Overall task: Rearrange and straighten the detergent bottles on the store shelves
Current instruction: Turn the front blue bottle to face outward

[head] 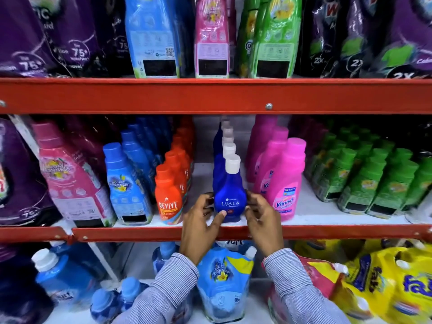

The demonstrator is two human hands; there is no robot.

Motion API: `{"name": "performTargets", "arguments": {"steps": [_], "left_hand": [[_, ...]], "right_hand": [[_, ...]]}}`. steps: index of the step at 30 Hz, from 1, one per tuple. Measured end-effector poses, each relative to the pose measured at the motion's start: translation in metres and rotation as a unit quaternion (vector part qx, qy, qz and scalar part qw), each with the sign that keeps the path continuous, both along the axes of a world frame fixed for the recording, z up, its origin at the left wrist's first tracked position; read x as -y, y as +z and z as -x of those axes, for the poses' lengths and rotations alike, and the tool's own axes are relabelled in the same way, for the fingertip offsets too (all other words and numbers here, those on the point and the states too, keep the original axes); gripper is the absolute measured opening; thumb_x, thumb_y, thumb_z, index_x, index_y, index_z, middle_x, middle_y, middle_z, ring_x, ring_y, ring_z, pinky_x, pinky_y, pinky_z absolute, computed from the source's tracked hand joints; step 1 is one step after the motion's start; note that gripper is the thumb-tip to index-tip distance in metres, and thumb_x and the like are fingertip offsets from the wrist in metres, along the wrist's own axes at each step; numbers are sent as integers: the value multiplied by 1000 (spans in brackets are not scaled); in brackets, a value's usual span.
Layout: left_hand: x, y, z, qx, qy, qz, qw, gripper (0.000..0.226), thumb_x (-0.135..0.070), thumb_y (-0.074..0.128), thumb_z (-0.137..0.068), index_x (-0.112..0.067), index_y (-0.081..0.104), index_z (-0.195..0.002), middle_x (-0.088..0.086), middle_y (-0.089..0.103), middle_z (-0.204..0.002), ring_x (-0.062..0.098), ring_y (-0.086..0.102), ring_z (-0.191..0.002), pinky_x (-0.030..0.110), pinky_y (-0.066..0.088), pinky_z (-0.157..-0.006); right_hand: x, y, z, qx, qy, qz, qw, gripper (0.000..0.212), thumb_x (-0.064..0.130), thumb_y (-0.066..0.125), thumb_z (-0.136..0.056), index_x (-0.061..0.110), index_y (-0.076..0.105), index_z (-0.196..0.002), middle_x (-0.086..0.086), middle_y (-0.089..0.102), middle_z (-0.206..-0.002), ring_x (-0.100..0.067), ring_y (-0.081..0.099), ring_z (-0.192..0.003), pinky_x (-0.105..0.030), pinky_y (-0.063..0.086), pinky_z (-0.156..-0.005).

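A small dark blue Ujala bottle (230,195) with a white cap stands upright at the front edge of the middle shelf (149,232), heading a row of like bottles (228,146) running back. My left hand (201,225) holds its left side, thumb on the lower front. My right hand (263,220) holds its right side with the fingertips. Both hands grip this one bottle.
Orange Revive bottles (168,202) stand just left, pink Vanish bottles (284,183) just right, with narrow gaps between. Green bottles (374,181) fill the right, blue and pink bottles (126,181) the left. Refill pouches (224,277) sit on the shelf below; tall bottles (211,36) stand above.
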State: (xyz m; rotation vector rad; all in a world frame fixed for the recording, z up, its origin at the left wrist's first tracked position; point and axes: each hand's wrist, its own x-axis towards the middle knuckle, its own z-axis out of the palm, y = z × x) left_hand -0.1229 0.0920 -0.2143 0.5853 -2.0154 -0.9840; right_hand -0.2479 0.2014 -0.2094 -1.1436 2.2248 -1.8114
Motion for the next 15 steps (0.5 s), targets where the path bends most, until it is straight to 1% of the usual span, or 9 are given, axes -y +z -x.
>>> {"name": "performTargets", "arguments": {"steps": [5, 9, 12, 15], "left_hand": [[4, 1, 1, 9, -18, -8, 1000, 35, -17, 71, -93, -18, 55, -125, -6, 76, -112, -3, 71, -102, 37, 61, -93], [4, 1, 1, 10, -13, -14, 1000, 31, -17, 70, -93, -19, 56, -121, -6, 77, -110, -2, 71, -100, 38, 62, -91], [3, 1, 1, 6, -16, -26, 1000, 32, -17, 70, -93, -20, 56, -121, -6, 77, -110, 0, 72, -99, 40, 62, -91], [1, 4, -2, 1, -16, -36, 999, 37, -14, 71, -93, -21, 57, -126, -6, 76, -114, -1, 71, -103, 37, 61, -95]], "right_hand": [[-2, -4, 4, 34, 14, 13, 999, 40, -7, 57, -87, 19, 64, -117, 7, 74, -103, 3, 68, -87, -12, 53, -78], [-3, -5, 5, 43, 15, 17, 999, 39, -6, 57, -87, 18, 63, -117, 7, 74, -102, 4, 68, -87, -9, 52, -76], [-3, -4, 4, 42, 17, 21, 999, 39, -6, 57, -88, 18, 63, -118, 6, 74, -102, 4, 68, -87, -11, 54, -76], [-3, -5, 4, 45, 24, 26, 998, 42, -6, 57, -87, 19, 60, -121, 7, 73, -105, 4, 68, -90, -12, 54, -79]]}}
